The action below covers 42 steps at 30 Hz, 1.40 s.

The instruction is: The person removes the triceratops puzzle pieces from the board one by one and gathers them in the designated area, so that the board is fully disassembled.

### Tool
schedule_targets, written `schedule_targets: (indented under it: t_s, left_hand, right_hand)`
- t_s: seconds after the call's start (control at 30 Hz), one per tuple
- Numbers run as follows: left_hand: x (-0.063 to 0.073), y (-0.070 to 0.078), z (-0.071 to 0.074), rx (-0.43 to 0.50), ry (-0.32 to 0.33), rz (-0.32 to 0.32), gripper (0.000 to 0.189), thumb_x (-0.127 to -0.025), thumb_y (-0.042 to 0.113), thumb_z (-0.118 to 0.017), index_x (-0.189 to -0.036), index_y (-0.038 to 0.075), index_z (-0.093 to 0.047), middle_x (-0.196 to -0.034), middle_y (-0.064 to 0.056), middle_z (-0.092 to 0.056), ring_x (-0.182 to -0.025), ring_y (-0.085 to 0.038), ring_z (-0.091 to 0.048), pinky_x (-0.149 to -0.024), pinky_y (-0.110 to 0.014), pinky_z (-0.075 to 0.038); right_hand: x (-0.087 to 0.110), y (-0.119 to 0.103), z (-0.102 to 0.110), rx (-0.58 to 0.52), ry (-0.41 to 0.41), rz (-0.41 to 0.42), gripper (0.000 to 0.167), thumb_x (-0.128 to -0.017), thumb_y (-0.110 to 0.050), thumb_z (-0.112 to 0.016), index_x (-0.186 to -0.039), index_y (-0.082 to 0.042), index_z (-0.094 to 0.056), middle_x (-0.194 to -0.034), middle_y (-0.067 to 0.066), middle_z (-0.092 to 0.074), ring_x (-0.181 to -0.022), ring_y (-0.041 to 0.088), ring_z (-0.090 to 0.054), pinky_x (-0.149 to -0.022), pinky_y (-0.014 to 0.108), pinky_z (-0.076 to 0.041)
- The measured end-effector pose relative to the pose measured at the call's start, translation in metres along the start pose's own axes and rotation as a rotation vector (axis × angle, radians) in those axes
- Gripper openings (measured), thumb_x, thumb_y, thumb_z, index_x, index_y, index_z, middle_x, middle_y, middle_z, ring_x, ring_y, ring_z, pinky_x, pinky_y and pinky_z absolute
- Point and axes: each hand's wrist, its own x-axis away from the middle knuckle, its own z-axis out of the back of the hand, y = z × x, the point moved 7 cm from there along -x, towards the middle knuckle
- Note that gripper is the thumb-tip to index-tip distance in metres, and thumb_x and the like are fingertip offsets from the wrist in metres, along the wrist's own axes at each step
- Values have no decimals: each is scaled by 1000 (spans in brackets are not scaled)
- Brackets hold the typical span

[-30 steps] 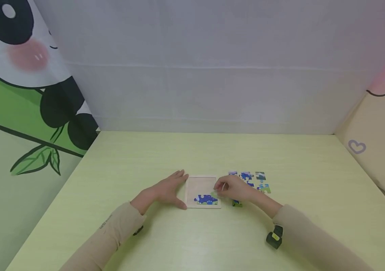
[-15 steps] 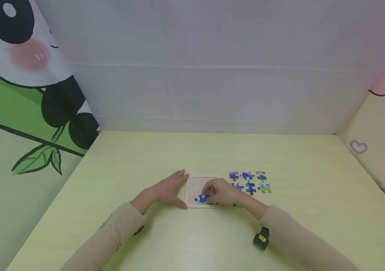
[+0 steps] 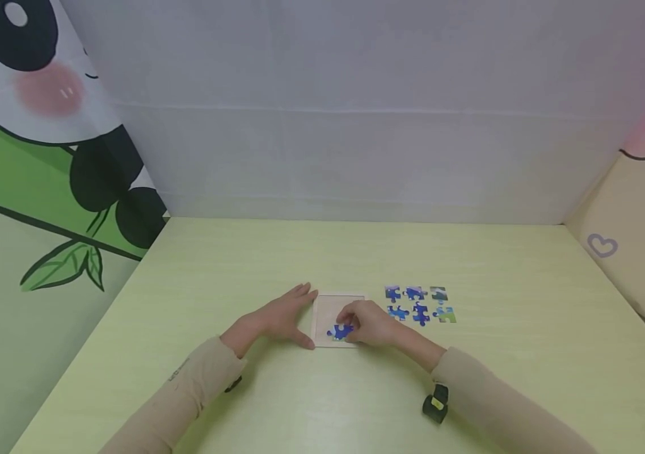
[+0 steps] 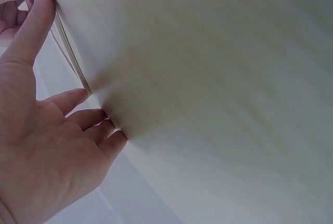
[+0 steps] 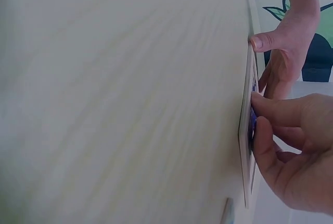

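Observation:
A shallow wooden puzzle tray (image 3: pixel 330 309) lies on the table, with joined blue jigsaw pieces (image 3: pixel 340 331) along its near side. My left hand (image 3: pixel 282 318) rests at the tray's left edge, thumb near the front corner and fingers at the far corner. In the left wrist view, the left hand (image 4: pixel 57 130) has its fingertips down along that edge. My right hand (image 3: pixel 373 323) is over the tray's right part, covering some pieces. Seen from the right wrist, the right hand (image 5: pixel 296 146) has curled fingers, with thumb and fingertip pinching a blue puzzle piece (image 5: pixel 253 121) down in the tray.
Several loose jigsaw pieces (image 3: pixel 420 312) lie in two rows right of the tray. The pale table (image 3: pixel 322 403) meets a white back wall (image 3: pixel 322 164), with a cartoon-printed panel (image 3: pixel 50 189) on the left.
My right hand has moved left, from the tray's right edge to over the blue pieces, and has since nearly stayed there. The left hand keeps its place at the tray.

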Motion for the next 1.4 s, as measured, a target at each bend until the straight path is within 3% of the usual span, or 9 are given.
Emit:
schedule_targets:
  t_s: [0.13, 0.37, 0.83, 1.17, 1.4]
  left_hand:
    - [-1, 0, -1, -5, -1, 1, 102, -66, 41, -79, -143, 4, -24, -150, -17, -12, -138, -31, -7, -110, -45, -17]
    - [-2, -1, -1, -9, 5, 5, 102, -65, 41, -79, -143, 5, -24, -150, -16, -12, -138, -30, -7, -111, -45, -17]
    - [-5, -2, -3, -15, 6, 11, 103, -64, 42, -79, -143, 4, -25, -150, -16, -13, -138, -30, -8, -111, -44, -17]
    - [-5, -1, -3, -20, 2, 11, 102, -65, 42, -79, -143, 4, -25, -150, -16, -13, -138, -31, -8, -111, -44, -17]
    - [-4, -2, -3, -31, -7, 36, 102, -66, 43, -78, -144, 7, -24, -151, -12, -11, -139, -27, -6, -111, -42, -16]
  right_hand:
    - [0, 4, -2, 3, 3, 51, 22, -73, 3, -70, -95, 2, -67, -83, 3, -63, -69, 10, -51, -61, 21, -46]
    - [2, 0, 0, 21, 7, 5, 23, -73, 4, -70, -95, 1, -65, -85, 4, -61, -74, 14, -51, -65, 21, -45]
    - [5, 2, 5, -19, -14, 17, 18, -82, 5, -58, -96, -4, -66, -91, 2, -65, -82, 12, -57, -74, 26, -49]
    - [4, 2, 7, -49, -25, 43, 18, -81, 5, -60, -93, -7, -67, -85, 2, -64, -75, 11, -53, -67, 22, -47]
    - [6, 2, 19, -52, -12, 26, 21, -82, 5, -58, -94, -7, -68, -88, -1, -65, -75, 10, -54, -67, 21, -48]
